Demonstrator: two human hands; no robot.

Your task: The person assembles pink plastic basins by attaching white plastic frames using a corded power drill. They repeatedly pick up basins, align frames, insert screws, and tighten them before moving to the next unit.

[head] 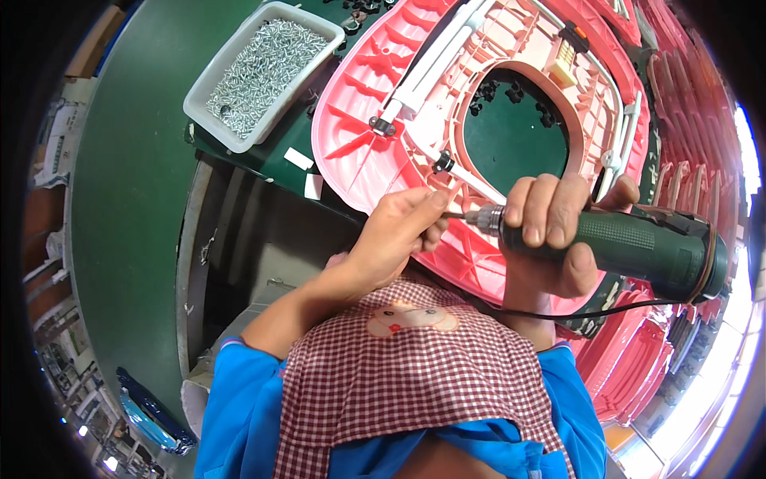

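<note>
My right hand [550, 233] grips a dark green electric screwdriver [634, 239], held level with its nose towards the left. At the tip of the screwdriver's bit [456, 215], the fingers of my left hand [407, 230] are pinched together; whether a screw is between them is hidden. Both hands are above the near part of a pink plastic frame [353, 120] with a large round opening. White tubes [440, 60] run along its ribbed inner side. Black clips [443, 161] hold a tube near the opening, and another black clip [382, 126] sits further left.
A white plastic tub [197, 99] of small metal screws [269, 72] stands on the green tabletop [131, 179]. Black plastic parts [514, 91] lie within the frame's opening. Stacked pink parts [688, 120] rise at right. A black cord [598, 312] trails below the screwdriver.
</note>
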